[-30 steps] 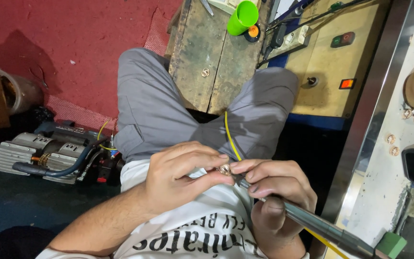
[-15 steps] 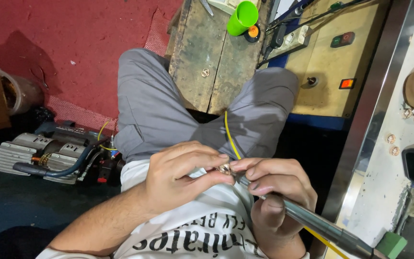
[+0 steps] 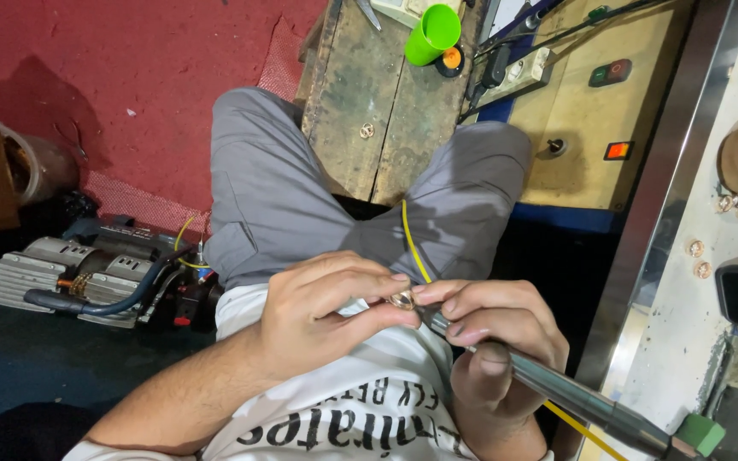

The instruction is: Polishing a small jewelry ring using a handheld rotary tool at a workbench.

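Both hands meet at the lap, left hand [image 3: 322, 312] and right hand [image 3: 493, 341] with fingers pinched together.

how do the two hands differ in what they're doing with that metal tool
The right hand wraps its fingers around the grey metal rod, gripping the shaft. The left hand only pinches the small ring-like piece at the rod's tip. The right sits lower, nearer the white shirt. Both meet at the tip, bare.

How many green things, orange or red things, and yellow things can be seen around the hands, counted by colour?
Green: 3, the green cup, the green button, the green end piece on the metal rod
Orange or red: 3, the orange cap, the red button, the orange switch
Yellow: 1, the yellow wire
Total: 7
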